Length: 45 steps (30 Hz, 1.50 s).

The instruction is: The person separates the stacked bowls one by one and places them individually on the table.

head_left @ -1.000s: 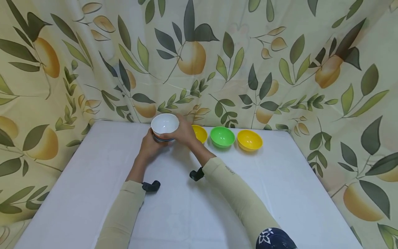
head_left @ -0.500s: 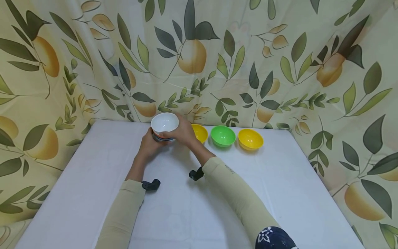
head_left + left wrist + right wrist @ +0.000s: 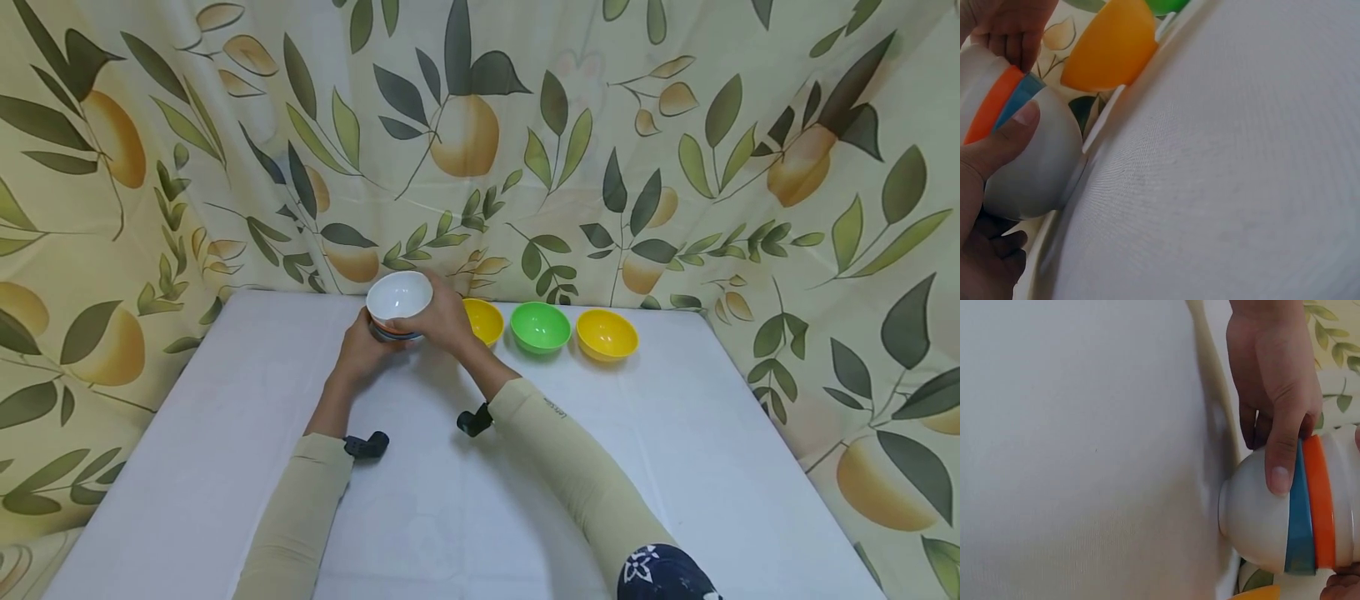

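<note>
A stack of nested bowls stands at the back of the table, between both hands. Its top white bowl (image 3: 400,293) has its open side up. Orange (image 3: 1320,506) and blue (image 3: 1300,531) bowls show as bands beneath it, over a bottom white bowl (image 3: 1041,162). My left hand (image 3: 362,348) grips the bottom of the stack from the left, thumb across the lower white bowl, fingers around its far side. From the right, my right hand (image 3: 441,318) holds the top white bowl, thumb at its near side; the fingers behind are partly hidden.
Right of the stack, a yellow bowl (image 3: 484,322), a green bowl (image 3: 540,327) and another yellow bowl (image 3: 607,336) stand in a row along the back edge. The right forearm partly hides the nearest one. A patterned curtain (image 3: 540,233) hangs right behind the white-covered table (image 3: 420,517).
</note>
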Each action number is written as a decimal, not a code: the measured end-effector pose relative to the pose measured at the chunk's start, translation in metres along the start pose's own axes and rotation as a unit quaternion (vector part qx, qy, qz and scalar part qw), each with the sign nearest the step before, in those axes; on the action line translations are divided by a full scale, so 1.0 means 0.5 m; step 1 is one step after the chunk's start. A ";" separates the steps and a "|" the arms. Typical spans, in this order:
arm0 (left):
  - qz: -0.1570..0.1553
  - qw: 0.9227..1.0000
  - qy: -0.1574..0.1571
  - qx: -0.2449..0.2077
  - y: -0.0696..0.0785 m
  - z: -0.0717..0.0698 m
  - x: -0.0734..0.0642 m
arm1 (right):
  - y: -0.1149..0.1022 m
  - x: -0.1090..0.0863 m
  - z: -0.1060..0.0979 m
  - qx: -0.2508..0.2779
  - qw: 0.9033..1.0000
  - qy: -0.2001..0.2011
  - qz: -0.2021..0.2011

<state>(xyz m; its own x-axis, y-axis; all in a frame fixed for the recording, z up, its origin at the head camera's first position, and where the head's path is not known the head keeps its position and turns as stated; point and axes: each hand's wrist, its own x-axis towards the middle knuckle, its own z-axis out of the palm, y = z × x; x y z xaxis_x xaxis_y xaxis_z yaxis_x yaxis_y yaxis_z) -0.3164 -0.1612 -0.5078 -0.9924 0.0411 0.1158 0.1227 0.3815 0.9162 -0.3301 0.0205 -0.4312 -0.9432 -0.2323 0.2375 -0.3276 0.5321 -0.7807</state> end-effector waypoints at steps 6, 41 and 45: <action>-0.005 1.000 0.001 -0.004 0.004 0.003 -0.003 | -0.005 0.000 -0.003 0.007 1.000 0.009 -0.001; 0.012 1.000 -0.016 0.000 0.000 -0.011 0.000 | -0.021 -0.124 -0.127 0.107 0.991 0.037 -0.075; 0.017 1.000 -0.016 0.000 -0.001 -0.010 0.000 | -0.004 -0.140 -0.131 0.122 0.990 0.028 -0.061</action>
<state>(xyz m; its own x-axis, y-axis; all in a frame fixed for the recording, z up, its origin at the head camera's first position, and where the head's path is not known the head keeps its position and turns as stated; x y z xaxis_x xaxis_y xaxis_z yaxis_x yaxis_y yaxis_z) -0.3164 -0.1659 -0.5062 -0.9873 0.0844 0.1347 0.1568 0.3797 0.9117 -0.2672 0.0892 -0.4084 -0.9014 -0.2332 0.3648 -0.4223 0.2880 -0.8595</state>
